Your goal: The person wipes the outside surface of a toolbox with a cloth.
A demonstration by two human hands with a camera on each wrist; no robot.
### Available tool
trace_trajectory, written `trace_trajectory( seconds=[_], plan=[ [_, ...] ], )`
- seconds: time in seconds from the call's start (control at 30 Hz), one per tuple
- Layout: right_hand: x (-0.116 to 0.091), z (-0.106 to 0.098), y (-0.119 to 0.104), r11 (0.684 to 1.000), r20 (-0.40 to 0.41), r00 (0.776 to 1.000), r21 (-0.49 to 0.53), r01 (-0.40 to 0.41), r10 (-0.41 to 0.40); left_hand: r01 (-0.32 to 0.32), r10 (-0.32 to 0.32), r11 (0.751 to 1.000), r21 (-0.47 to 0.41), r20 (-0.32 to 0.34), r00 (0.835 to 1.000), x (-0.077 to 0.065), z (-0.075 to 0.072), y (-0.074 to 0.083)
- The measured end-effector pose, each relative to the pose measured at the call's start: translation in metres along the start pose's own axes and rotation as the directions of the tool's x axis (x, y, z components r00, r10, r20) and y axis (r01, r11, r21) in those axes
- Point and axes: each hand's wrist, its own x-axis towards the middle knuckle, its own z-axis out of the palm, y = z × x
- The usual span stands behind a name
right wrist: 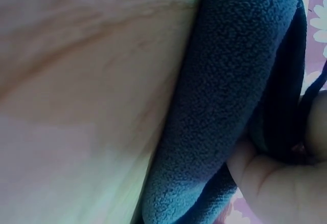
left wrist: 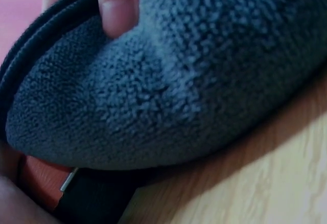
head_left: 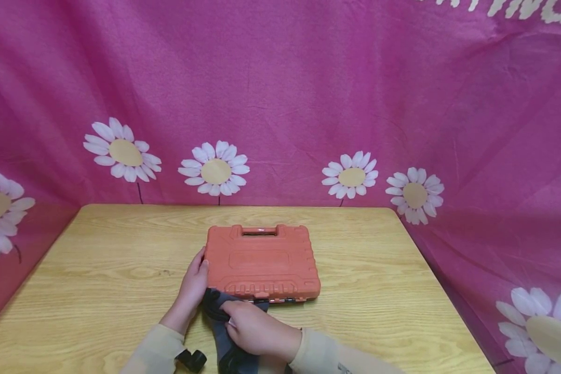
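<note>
An orange hard plastic case point(head_left: 261, 259) with a moulded handle lies closed on the table. My left hand point(head_left: 194, 285) holds its left edge, the thumb near the top rim and the fingers along the side. My right hand point(head_left: 257, 327) grips a dark grey fleece piece with black edging point(head_left: 219, 332), in front of the case. This fleece overlaps the case's near left corner. It fills much of the left wrist view, where a fingertip point(left wrist: 118, 14) presses into the grey pile point(left wrist: 168, 96). In the right wrist view the fleece point(right wrist: 219, 91) runs beside my thumb. Its full shape is hidden.
The wooden table point(head_left: 121, 280) extends around the case. Behind it hangs a pink cloth backdrop point(head_left: 280, 93) printed with white daisies. A small black device point(head_left: 194, 360) is at my left wrist.
</note>
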Motion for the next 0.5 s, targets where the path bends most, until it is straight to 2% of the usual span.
trace_trajectory(
  seconds=[0.17, 0.23, 0.33, 0.5],
  plan=[
    [-0.005, -0.012, -0.011, 0.999, 0.009, 0.999, 0.009, -0.034, 0.034, 0.001, -0.001, 1.000, 0.006, 0.011, 1.000, 0.001, 0.000, 0.001],
    [-0.008, -0.022, -0.020, 0.996, 0.024, 0.997, 0.041, -0.077, 0.076, 0.003, -0.003, 1.000, 0.009, 0.012, 1.000, 0.001, 0.000, 0.001],
    [-0.012, -0.026, -0.022, 0.992, 0.030, 0.994, 0.069, -0.103, 0.101, 0.003, -0.003, 1.000, 0.014, 0.010, 1.000, 0.001, 0.001, 0.001],
    [-0.021, -0.035, -0.021, 0.976, -0.006, 0.995, 0.195, -0.101, 0.104, -0.026, 0.026, 1.000, -0.001, 0.003, 1.000, 0.001, 0.001, -0.001]
  ],
)
